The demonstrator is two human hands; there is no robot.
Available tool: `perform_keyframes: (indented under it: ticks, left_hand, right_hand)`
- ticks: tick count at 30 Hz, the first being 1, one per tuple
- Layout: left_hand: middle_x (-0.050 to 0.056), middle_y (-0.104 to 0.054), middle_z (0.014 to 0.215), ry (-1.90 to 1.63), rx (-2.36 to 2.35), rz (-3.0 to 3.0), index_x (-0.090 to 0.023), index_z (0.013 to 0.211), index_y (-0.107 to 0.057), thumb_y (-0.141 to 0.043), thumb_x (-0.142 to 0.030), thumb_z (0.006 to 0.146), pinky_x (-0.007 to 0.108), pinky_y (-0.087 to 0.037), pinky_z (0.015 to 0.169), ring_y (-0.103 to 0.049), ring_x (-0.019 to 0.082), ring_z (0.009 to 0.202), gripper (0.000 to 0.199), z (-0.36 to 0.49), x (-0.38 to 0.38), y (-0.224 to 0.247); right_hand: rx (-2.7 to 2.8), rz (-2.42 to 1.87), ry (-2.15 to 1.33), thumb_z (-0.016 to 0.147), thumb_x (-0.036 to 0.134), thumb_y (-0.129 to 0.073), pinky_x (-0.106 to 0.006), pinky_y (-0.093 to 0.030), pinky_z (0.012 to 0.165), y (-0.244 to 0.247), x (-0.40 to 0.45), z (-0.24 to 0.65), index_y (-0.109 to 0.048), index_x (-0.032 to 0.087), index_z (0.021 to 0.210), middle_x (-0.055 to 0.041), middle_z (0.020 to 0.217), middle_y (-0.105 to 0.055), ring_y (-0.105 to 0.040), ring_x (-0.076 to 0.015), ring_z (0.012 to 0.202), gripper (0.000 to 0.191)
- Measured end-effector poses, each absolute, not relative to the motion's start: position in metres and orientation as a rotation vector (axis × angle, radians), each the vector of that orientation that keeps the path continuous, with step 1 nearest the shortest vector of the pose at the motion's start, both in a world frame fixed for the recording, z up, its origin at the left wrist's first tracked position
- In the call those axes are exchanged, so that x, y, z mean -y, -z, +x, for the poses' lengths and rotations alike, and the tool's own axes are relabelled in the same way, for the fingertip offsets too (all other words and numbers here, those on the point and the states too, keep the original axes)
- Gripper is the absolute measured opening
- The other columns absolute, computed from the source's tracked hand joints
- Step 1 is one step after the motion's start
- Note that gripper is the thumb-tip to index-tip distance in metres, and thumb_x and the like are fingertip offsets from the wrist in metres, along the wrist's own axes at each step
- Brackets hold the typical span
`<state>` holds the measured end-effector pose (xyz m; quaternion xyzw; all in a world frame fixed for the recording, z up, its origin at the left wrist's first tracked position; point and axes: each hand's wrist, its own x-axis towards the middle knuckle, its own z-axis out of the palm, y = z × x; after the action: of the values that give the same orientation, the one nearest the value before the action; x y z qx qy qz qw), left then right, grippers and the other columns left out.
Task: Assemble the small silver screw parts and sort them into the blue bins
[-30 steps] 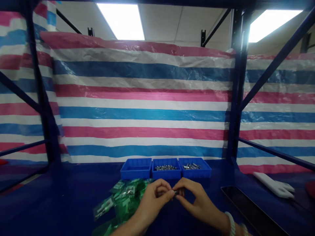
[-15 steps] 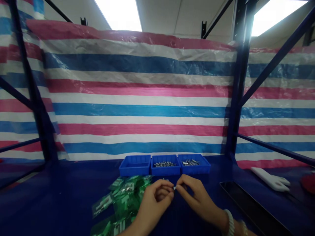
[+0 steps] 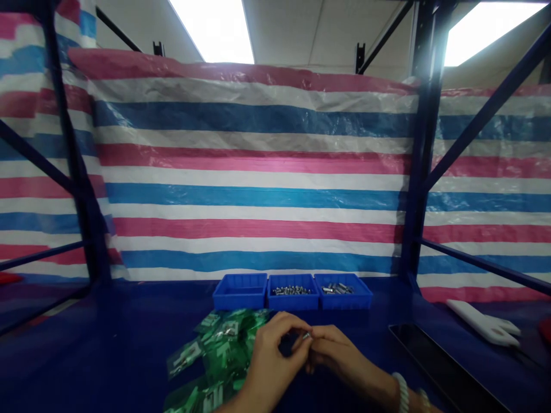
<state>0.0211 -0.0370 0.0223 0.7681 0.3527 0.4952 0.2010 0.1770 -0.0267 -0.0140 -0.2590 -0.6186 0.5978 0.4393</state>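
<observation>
Thumb and fingertips of my left hand (image 3: 278,353) are pinched round a small shiny metal piece (image 3: 306,335), too small to name exactly. My right hand (image 3: 338,350) meets it there, fingers closed and touching the left fingertips; whatever they grip is hidden. Just beyond the hands, a blue bin (image 3: 293,304) holds many small metal parts (image 3: 291,290). The blue bin (image 3: 346,302) to its right contains longer metal pieces (image 3: 338,288). Beside my left hand lies a pile of clear and green packets (image 3: 226,350) with light-coloured parts inside.
A third blue bin (image 3: 239,301) stands left of the other two. On the right lie a black flat device (image 3: 443,361) and a white device (image 3: 482,322). Dark rack posts (image 3: 415,206) frame the blue tabletop (image 3: 107,355), with striped sheeting (image 3: 258,198) behind.
My hands have come closer together, and the right fingers have curled in below the left fingertips. The small metal piece now sits between the left fingers. The view has shifted slightly.
</observation>
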Motion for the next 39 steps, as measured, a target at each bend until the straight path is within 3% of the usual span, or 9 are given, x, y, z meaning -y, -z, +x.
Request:
perform_keyframes:
  ticks: [5,10,17,22,28,32,39]
  left_hand:
    - [0.004,-0.067,0.086,-1.463,-1.049,2.327,-0.018,0.089,-0.065,-0.057,-0.010,0.077,0.029,-0.050,0.075,-0.063,0.017,0.081,0.016,0.032,-0.015,-0.047]
    - [0.007,-0.064,0.104,-1.277,-1.171,2.563,-0.017,0.105,-0.060,-0.054,-0.007,0.077,0.036,-0.046,0.088,-0.058,0.021,0.098,0.030,0.031,-0.050,-0.042]
    - [0.009,-0.065,0.083,-0.720,-1.181,2.882,-0.015,0.084,-0.063,-0.056,-0.010,0.074,0.039,-0.046,0.080,-0.058,0.026,0.087,0.013,0.027,-0.031,-0.015]
    - [0.011,-0.064,0.079,-0.518,-1.250,2.932,-0.014,0.075,-0.062,-0.051,-0.004,0.075,0.039,-0.046,0.080,-0.058,0.026,0.086,0.014,0.034,-0.033,-0.006]
    - [0.006,-0.064,0.085,-0.652,-1.107,2.879,-0.015,0.084,-0.061,-0.047,0.000,0.075,0.032,-0.046,0.080,-0.058,0.021,0.088,0.022,0.033,-0.024,-0.018]
    - [0.004,-0.063,0.089,-0.875,-0.966,2.495,-0.016,0.093,-0.056,-0.048,0.001,0.071,0.023,-0.048,0.069,-0.061,0.015,0.083,0.030,0.028,-0.010,-0.026]
    - [0.003,-0.069,0.077,-0.996,-0.805,1.734,-0.016,0.087,-0.055,-0.068,-0.012,0.066,0.024,-0.045,0.065,-0.063,0.014,0.071,0.025,0.015,0.013,-0.027]
  right_hand:
    - [1.561,-0.758,-1.310,0.077,0.029,-0.057,-0.024,-0.041,0.058,0.011,0.018,0.185,-0.070,0.014,0.083,-0.0022,0.067,-0.064,-0.055,-0.0116,0.059,0.020]
    - [1.547,-0.835,-1.130,0.075,0.028,-0.059,-0.025,-0.041,0.057,0.009,0.009,0.196,-0.069,0.015,0.082,-0.0010,0.065,-0.063,-0.054,-0.0118,0.056,0.018]
    - [1.406,-0.908,-0.911,0.071,0.025,-0.057,-0.026,-0.042,0.056,0.011,-0.002,0.207,-0.067,0.015,0.080,-0.0006,0.062,-0.062,-0.053,-0.0132,0.056,0.017]
    - [1.423,-0.916,-0.859,0.072,0.027,-0.057,-0.027,-0.043,0.056,0.014,-0.004,0.206,-0.067,0.015,0.080,-0.0010,0.061,-0.062,-0.054,-0.0140,0.056,0.017]
    - [1.457,-0.907,-0.829,0.074,0.028,-0.057,-0.027,-0.043,0.056,0.011,-0.002,0.207,-0.065,0.015,0.080,-0.0010,0.062,-0.061,-0.054,-0.0144,0.056,0.017]
    - [1.510,-0.901,-0.716,0.081,0.032,-0.056,-0.028,-0.045,0.061,0.007,0.007,0.205,-0.064,0.016,0.084,-0.0025,0.068,-0.062,-0.058,-0.0170,0.065,0.019]
    - [1.832,-0.766,-0.431,0.085,0.019,-0.053,-0.029,-0.047,0.069,-0.012,0.034,0.197,-0.065,0.020,0.095,-0.0042,0.082,-0.064,-0.060,-0.0172,0.074,0.015]
